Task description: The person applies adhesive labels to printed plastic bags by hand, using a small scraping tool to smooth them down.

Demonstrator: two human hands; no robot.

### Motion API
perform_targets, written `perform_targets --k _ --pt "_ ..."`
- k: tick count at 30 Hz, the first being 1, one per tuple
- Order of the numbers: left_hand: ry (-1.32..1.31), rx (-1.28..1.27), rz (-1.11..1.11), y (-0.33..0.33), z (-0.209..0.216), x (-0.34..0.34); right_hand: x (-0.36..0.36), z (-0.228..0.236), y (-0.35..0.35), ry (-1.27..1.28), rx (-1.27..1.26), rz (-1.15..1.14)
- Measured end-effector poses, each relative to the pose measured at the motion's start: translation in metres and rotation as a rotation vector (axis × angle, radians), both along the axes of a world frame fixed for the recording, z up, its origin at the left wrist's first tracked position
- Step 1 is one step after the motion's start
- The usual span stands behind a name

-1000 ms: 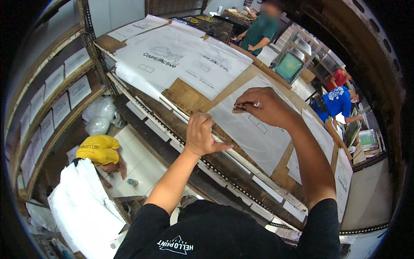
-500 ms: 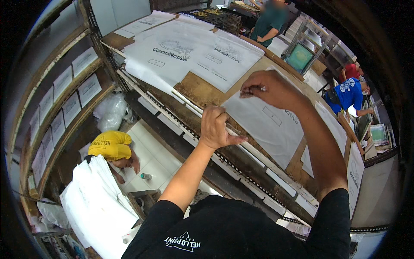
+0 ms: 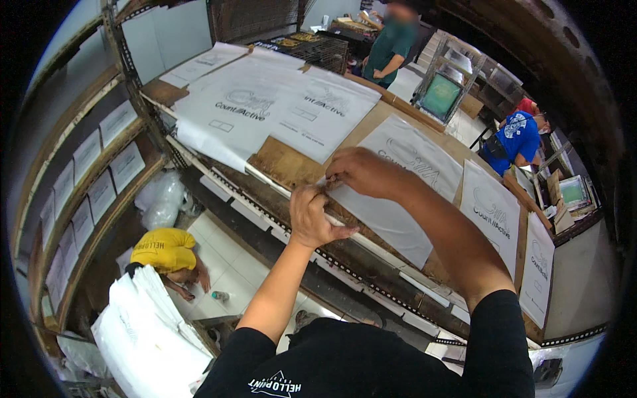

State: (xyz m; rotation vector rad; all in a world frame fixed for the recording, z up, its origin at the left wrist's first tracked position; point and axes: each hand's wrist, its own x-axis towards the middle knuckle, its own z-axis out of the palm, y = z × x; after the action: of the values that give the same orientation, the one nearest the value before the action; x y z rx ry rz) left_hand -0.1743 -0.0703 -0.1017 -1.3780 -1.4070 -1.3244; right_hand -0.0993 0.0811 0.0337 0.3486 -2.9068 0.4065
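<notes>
My left hand [image 3: 310, 215] is at the near edge of the long table, fingers curled and thumb stretched to the right. What it grips is hidden behind the fingers. Just above it, my right hand [image 3: 360, 172] has its fingertips pinched together close to the left knuckles; anything between them is too small to make out. Under my right forearm lies a thin white printed sheet [image 3: 415, 139], partly covered by the arm. To the left, more printed sheets [image 3: 332, 132] lie flat beside a bare patch of brown board [image 3: 285, 159].
More printed sheets [image 3: 491, 199] lie along the table to the right. A curved-looking rack [image 3: 109, 146] holding sheets stands left. Below, a person in yellow [image 3: 162, 249] crouches beside a white stack [image 3: 146, 331]. People in green [image 3: 391, 50] and blue [image 3: 521, 136] are beyond the table.
My right hand has come down and left from above the middle sheet to beside my left hand. The left hand stays closed at the table edge; the whole view has shifted slightly.
</notes>
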Motion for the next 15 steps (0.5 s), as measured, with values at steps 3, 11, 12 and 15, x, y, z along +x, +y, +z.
perform_targets --k 3,11,12,15 --pt "-0.002 -0.001 0.009 -0.001 -0.003 -0.001 0.005 0.002 -0.006 -0.012 0.023 -0.051" --pt "0.006 -0.018 0.032 -0.004 -0.004 0.0 0.013 0.004 0.009 -0.065 0.06 -0.101" --pt "0.008 -0.006 0.032 -0.003 -0.004 -0.001 0.015 0.003 0.012 -0.068 0.049 -0.099" --pt "0.003 0.003 0.029 -0.001 -0.003 0.0 0.029 0.009 0.014 -0.111 0.04 -0.113"
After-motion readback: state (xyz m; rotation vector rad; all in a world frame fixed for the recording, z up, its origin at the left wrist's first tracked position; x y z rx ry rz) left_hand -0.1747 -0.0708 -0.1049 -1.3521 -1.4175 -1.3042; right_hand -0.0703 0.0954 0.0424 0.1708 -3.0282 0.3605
